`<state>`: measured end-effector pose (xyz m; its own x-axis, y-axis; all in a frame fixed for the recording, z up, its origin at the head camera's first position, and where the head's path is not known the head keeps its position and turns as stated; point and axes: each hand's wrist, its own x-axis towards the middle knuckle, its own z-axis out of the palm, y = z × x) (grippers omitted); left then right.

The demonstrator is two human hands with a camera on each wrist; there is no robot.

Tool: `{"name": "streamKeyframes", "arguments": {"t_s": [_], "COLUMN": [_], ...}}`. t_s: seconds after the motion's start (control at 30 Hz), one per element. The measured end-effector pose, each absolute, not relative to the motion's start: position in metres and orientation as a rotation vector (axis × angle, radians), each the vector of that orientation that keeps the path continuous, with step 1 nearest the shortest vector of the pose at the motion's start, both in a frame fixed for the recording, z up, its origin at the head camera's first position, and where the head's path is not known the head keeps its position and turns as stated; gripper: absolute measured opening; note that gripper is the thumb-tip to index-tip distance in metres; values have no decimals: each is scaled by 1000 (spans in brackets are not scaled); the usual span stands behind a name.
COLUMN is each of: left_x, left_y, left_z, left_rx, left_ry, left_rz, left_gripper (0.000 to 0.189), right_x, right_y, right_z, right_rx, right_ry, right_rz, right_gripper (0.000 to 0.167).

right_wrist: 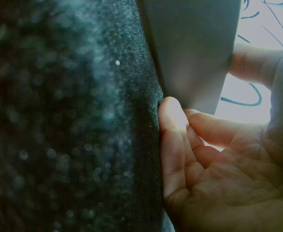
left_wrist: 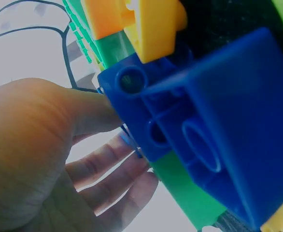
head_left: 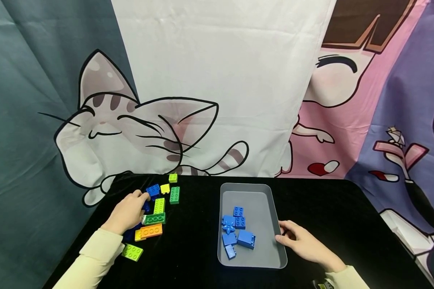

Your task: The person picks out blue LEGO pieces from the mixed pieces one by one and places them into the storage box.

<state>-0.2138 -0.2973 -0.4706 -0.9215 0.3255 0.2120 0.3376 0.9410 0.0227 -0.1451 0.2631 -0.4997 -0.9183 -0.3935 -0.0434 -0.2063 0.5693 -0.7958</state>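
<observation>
Blue brick (head_left: pixel 153 190): in the loose pile, left hand (head_left: pixel 127 212) with its fingers curled round it.
Grey tray (head_left: pixel 271 200): several blue bricks (head_left: pixel 238 230) already inside.
Right hand (head_left: pixel 304 243): fingers curled against tray wall (steadying it).
Left over: green brick (head_left: pixel 174 195), orange brick (head_left: pixel 151 230), on black cloth (head_left: pixel 188 241).

Grey tray (head_left: pixel 271 200); blue bricks (head_left: pixel 238 230) inside; black tablecloth (head_left: pixel 195 241); cream sleeves (head_left: pixel 94 257).
</observation>
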Motion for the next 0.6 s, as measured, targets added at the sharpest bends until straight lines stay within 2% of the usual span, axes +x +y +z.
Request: {"name": "streamKeyframes", "arguments": {"t_s": [0.27,0.6], "left_x": [-207,-198], "left_y": [-293,-263], "left_z": [-463,-452], "left_rx": [-459,-568], "left_ry": [-2815,-2675], "left_rz": [-108,-104], "left_gripper": [35,39], "right_x": [-145,-146], "right_y": [263,264], "right_z": [-500,-502], "right_rx": [-485,-492], "right_ry": [2593,2575], "right_rz": [-1253,-1276], "right_gripper": [45,43]}}
